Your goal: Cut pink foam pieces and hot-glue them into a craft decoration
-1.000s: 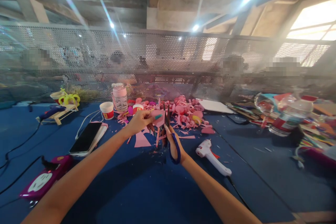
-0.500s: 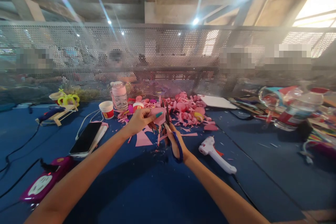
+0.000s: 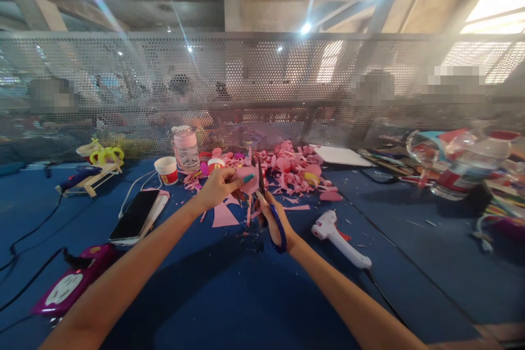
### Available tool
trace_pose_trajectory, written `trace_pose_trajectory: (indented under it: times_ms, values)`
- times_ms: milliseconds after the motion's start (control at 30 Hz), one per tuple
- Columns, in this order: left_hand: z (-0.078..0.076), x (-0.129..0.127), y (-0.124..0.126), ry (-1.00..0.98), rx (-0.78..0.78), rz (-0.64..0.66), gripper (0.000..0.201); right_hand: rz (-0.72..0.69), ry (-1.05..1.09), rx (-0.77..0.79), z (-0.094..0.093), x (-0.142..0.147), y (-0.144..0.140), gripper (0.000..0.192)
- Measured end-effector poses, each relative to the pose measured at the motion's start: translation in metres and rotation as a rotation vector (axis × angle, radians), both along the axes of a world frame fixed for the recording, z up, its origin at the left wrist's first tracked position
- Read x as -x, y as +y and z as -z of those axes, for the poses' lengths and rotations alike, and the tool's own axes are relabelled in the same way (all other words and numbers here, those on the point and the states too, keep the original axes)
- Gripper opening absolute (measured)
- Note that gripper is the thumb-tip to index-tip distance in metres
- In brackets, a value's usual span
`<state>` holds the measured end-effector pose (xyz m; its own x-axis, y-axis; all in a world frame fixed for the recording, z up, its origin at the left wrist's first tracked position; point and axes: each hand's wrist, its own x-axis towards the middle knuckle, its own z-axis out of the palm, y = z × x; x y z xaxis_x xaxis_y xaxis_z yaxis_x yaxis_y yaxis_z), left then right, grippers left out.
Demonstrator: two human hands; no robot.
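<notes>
1. The left hand [image 3: 216, 187] pinches a small pink foam piece [image 3: 248, 181] between thumb and fingers, held up above the blue desk [image 3: 229, 295]. The right hand [image 3: 274, 219] grips blue-handled scissors [image 3: 270, 213], fingers through the loops, blades pointing up into the pink piece.
2. The blades run close beside the left thumb with its teal nail. Judging by that gap, a cut pushed too far could nick the thumb.
3. The foam piece is small and held only at one edge. It may well bend away from the blades, so the cut wanders or tears.
4. Both hands work in the air, with nothing bracing the piece. A loosened pinch would probably drop it among the pink offcuts [image 3: 223, 216] lying on the desk just below.
5. Behind the hands lies a heap of pink scraps [image 3: 293, 170], where a dropped part would be hard to find.
6. A white glue gun [image 3: 338, 240] lies near the right forearm, its cord trailing toward the desk edge. An elbow swing could catch it.
7. A phone [image 3: 137, 216] lies left of the left forearm, with a purple power strip [image 3: 69, 287] nearer the edge.
8. A paper cup [image 3: 166, 170] and a pink jar [image 3: 186, 149] stand further back, before the perforated metal screen [image 3: 262, 93].
</notes>
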<state>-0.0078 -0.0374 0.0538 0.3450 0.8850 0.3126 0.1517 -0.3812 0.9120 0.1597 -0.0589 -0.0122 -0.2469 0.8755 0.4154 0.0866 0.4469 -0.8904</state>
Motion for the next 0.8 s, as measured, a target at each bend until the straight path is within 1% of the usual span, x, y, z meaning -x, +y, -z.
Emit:
trace_pose_trajectory:
  times_ms: [267, 600, 800]
  values:
    - [0.0023, -0.0002, 0.0003, -0.004, 0.0, 0.008, 0.027, 0.001, 0.01, 0.01, -0.0047, 0.0014, -0.0024, 0.033]
    - [0.0028, -0.0008, -0.0003, -0.022, 0.012, 0.01, 0.025, -0.01, 0.017, 0.01, -0.0025, 0.0006, -0.0006, 0.032]
    - [0.0043, 0.0004, 0.0007, 0.021, -0.015, -0.008, 0.028, 0.012, 0.027, 0.032, -0.0008, 0.0012, 0.0001, 0.032]
